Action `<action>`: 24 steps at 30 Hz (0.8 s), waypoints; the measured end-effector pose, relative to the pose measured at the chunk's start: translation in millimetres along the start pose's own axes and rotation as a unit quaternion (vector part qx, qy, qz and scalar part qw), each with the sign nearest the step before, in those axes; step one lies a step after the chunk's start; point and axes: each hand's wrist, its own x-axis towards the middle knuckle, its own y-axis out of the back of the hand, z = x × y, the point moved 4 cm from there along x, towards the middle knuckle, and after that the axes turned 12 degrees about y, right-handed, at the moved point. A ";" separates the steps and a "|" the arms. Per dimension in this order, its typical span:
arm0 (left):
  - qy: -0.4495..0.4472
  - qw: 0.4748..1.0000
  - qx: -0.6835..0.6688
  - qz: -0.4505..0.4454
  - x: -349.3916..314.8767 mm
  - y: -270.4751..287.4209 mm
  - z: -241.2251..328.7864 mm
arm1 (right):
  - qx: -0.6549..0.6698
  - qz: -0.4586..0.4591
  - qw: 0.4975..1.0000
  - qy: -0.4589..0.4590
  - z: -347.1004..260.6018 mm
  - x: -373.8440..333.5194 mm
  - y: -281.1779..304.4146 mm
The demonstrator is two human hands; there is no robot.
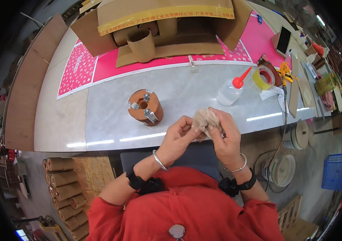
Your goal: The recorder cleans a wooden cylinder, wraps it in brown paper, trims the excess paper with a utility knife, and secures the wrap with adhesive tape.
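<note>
A crumpled beige cloth (206, 119) is bunched between my two hands, over the table's front edge. My left hand (178, 135) pinches its left side with thumb and fingers. My right hand (225, 134) wraps round its right side, the thumb pressed on the front. To the left on the table stands a brown cylinder (145, 107) with a centre hole and several metal clips on its top. A clear squeeze bottle (230, 92) with a red pointed nozzle stands beyond my right hand.
At the back an open cardboard box (167, 12) holds brown tubes, with one tube (141, 45) in front, over a pink patterned sheet (78, 66). Yellow tape (264, 78), a white cloth (273, 95) and a phone (283, 41) lie right. Stacked tubes (64, 176) lie lower left, buckets (280, 170) lower right.
</note>
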 end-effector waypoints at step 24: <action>-0.204 0.923 0.241 0.218 -17.5 17.9 15.4 | 0.353 -0.103 0.907 -0.205 -12.5 7.7 -27.9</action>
